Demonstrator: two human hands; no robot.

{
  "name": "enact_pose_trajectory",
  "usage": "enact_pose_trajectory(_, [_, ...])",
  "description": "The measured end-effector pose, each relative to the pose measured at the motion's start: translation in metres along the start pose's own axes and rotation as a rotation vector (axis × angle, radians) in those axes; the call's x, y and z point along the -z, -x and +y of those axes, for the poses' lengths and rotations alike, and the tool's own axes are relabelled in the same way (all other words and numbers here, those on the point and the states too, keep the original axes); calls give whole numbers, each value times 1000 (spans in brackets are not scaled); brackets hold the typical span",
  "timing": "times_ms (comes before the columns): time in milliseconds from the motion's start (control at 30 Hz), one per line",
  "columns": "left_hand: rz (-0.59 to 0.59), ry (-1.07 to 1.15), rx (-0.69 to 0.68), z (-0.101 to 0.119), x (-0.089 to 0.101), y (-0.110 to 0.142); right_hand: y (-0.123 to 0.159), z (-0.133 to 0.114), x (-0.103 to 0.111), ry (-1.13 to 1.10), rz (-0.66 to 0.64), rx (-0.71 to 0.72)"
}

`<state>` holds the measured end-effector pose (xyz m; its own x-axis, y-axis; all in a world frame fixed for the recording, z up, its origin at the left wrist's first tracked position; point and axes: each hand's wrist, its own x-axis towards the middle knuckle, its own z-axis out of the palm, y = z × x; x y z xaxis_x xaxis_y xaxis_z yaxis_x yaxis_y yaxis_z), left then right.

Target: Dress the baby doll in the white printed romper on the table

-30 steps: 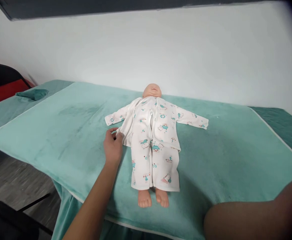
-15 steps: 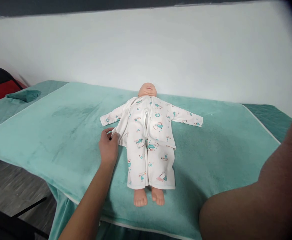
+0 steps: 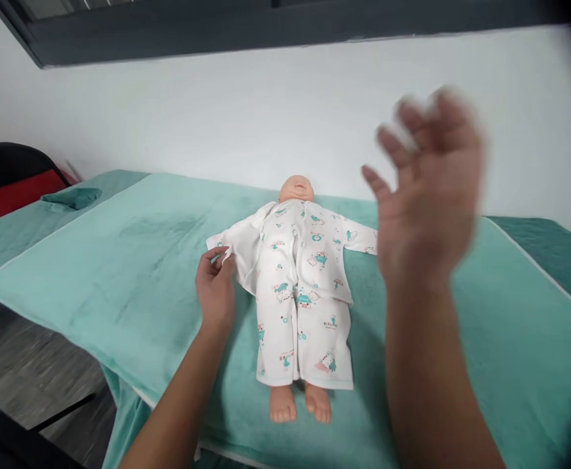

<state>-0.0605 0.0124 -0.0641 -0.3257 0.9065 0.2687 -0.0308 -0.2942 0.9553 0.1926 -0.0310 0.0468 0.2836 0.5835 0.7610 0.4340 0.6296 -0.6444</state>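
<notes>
A baby doll lies on its back on a teal towel, dressed in a white printed shirt and matching trousers. Its bare feet point toward me. My left hand pinches the loose lower edge of the shirt's opened left flap beside the doll's arm. My right hand is raised in the air in front of the wall, fingers spread and blurred, holding nothing. It hides the doll's far sleeve end.
The towel covers a padded table with a darker green cover against a white wall. A folded green cloth lies at the far left. A black and red chair stands beyond the left end. Grey floor shows at lower left.
My right arm has swung up from the lower right, and the open hand now hangs in mid-air. My left hand has lifted the shirt flap slightly while keeping its pinch.
</notes>
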Motion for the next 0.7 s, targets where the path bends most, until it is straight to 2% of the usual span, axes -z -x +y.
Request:
enact_pose_trajectory(67, [-24, -2, -120, 17, -12, 7, 9, 18, -19, -19, -4, -43])
enact_pose_trajectory(133, [-117, -107, -237, 32, -23, 19, 20, 37, -36, 118, -83, -144])
enact_pose_trajectory(200, [-303, -263, -359, 41, -31, 32, 27, 50, -48, 272, -234, -196])
enact_pose_trajectory(267, [-504, -337, -485, 43, -36, 42, 28, 56, -56, 386, -392, -182])
enact_pose_trajectory(300, [-579, -340, -532, 42, -37, 45, 26, 57, -60, 427, -444, -166])
enact_pose_trajectory(367, [-656, -307, -581, 37, -38, 47, 18, 56, -66, 477, -473, -159])
enact_pose_trajectory(467, [-698, -266, -564, 31, -36, 45, 1, 56, -78, 557, -439, -232])
enact_pose_trajectory(533, [-715, -248, -507, 28, -33, 46, -8, 60, -85, 626, -452, -286])
enact_pose_trajectory(600, [-720, -208, -377, 26, -28, 46, -13, 64, -92, 678, -493, -319])
enact_pose_trajectory(700, [-719, -38, -78, 27, -23, 40, -13, 69, -96, 672, -530, -324])
